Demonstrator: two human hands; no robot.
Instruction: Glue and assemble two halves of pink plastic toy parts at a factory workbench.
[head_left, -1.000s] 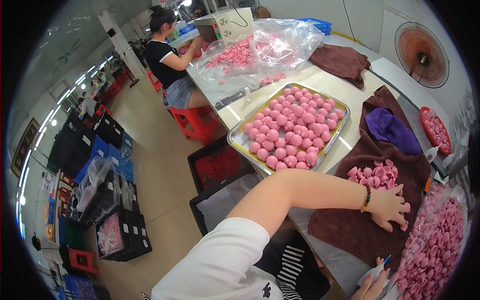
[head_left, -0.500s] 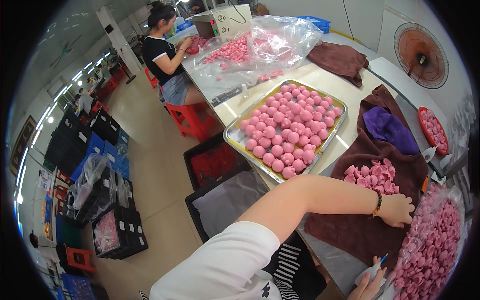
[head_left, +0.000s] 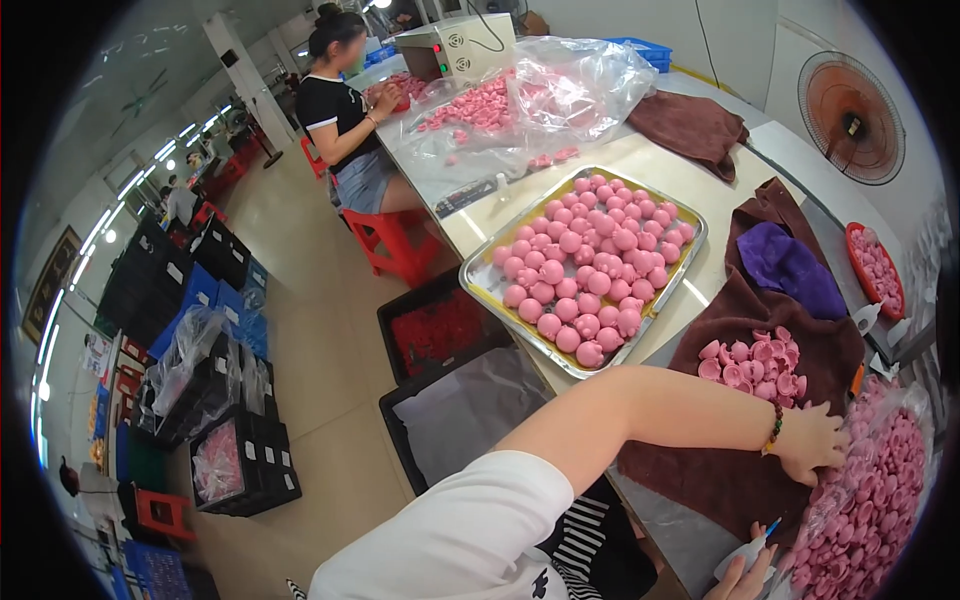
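My left hand (head_left: 812,443), with a beaded bracelet on its wrist, reaches across to the edge of a clear plastic bag full of pink half shells (head_left: 880,490). Its fingers are spread, and I see nothing held in them. Low in the view, my right hand (head_left: 742,580) grips a small white squeeze bottle (head_left: 740,560) with a blue tip. Beside my left wrist, a loose pile of pink cup-shaped shells (head_left: 757,368) lies on a brown cloth (head_left: 680,462). Beyond my left forearm, a metal tray (head_left: 470,275) holds many round pink balls with small bumps.
A purple cloth (head_left: 790,270) and a red basket of pink pieces (head_left: 876,270) are at the right, near a fan (head_left: 850,120). Black crates (head_left: 400,420) stand below the table's left edge. Farther along, a co-worker (head_left: 345,120) sits by a boxy machine (head_left: 455,45) and plastic sheeting.
My left hand has moved right, from over the brown cloth to the bag's edge, its fingers spreading. The right hand still holds the bottle. The whole view has shifted slightly.
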